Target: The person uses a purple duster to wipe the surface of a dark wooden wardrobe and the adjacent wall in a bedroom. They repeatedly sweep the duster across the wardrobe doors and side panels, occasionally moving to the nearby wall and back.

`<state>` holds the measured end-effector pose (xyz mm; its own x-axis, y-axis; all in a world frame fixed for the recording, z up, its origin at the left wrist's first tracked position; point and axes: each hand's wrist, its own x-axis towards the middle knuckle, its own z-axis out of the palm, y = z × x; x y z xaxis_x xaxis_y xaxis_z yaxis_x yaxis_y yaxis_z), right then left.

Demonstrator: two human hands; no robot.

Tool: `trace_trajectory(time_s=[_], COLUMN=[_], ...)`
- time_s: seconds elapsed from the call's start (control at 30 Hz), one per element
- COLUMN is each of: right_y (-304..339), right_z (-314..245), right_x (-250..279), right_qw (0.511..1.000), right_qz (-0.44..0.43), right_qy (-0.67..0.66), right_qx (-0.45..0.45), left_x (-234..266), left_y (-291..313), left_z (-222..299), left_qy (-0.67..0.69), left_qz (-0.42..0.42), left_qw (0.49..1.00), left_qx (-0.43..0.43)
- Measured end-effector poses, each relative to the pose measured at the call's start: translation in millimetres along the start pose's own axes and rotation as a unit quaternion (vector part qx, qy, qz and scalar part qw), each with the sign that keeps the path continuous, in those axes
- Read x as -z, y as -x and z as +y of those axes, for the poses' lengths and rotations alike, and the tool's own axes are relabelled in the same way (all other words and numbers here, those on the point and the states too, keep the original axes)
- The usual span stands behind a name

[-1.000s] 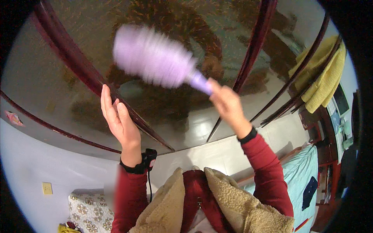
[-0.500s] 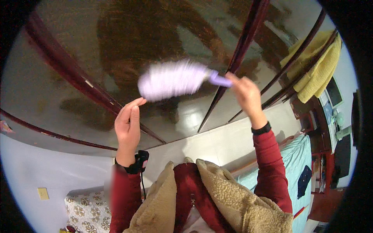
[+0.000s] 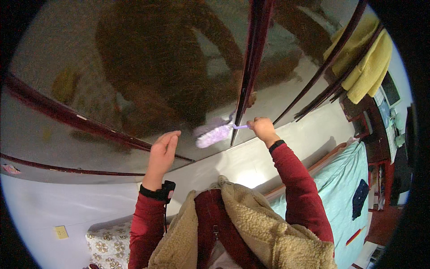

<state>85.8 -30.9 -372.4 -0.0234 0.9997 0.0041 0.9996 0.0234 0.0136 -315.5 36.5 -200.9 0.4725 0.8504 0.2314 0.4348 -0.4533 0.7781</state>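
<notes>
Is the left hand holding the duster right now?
No, the right hand grips the duster by its purple handle, while the left hand is empty and apart from it.

Your duster [image 3: 214, 136]: fluffy, matt fibre head; smooth, plastic-looking handle [image 3: 242, 127]. Dark panel [image 3: 152, 67] before you: glossy, reflective. Your coat [image 3: 264, 224]: rough, nubbly fleece. Yellow cloth [image 3: 369, 67]: matt.

Left hand [image 3: 163, 152] raised, loosely extended; right hand [image 3: 264, 129] curled in grip.
</notes>
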Motion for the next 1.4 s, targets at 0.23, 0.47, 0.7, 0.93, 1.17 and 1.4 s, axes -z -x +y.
trace_trajectory(time_s=[0.23, 0.47, 0.7, 0.93, 1.17, 1.4], right_y=[-10.6, -31.5, -39.8, -36.9, -14.3, -8.8], right_z=[-18.2, -64.2, -117.9, -139.5, -101.4, -23.4], right_x=[-73.2, 80.7, 137.1, -46.7, -96.0, 135.1], right_qw=[0.979, 0.949, 0.803, 0.969, 0.977, 0.958], right_qz=[-0.152, 0.213, 0.262, -0.05, -0.204, 0.151], right_qy=[0.093, -0.182, -0.535, -0.168, -0.051, -0.188], right_qx=[-0.1, 0.147, 0.027, 0.172, 0.028, 0.155], left_x=[-39.2, -42.0, -38.0, -52.7, -56.1, -30.5], left_y=[12.0, 65.1, 84.8, 98.5, 97.6, 17.4], left_z=[-72.6, -167.3, -174.8, -182.0, -196.4, -82.7], left_qy=[-0.069, -0.123, -0.147, -0.162, -0.075, 0.08], left_qz=[-0.111, -0.102, -0.098, -0.117, -0.083, -0.075], left_qw=[0.979, 0.933, 0.947, 0.923, 0.939, 0.965], left_qx=[0.156, 0.321, 0.268, 0.328, 0.326, 0.24])
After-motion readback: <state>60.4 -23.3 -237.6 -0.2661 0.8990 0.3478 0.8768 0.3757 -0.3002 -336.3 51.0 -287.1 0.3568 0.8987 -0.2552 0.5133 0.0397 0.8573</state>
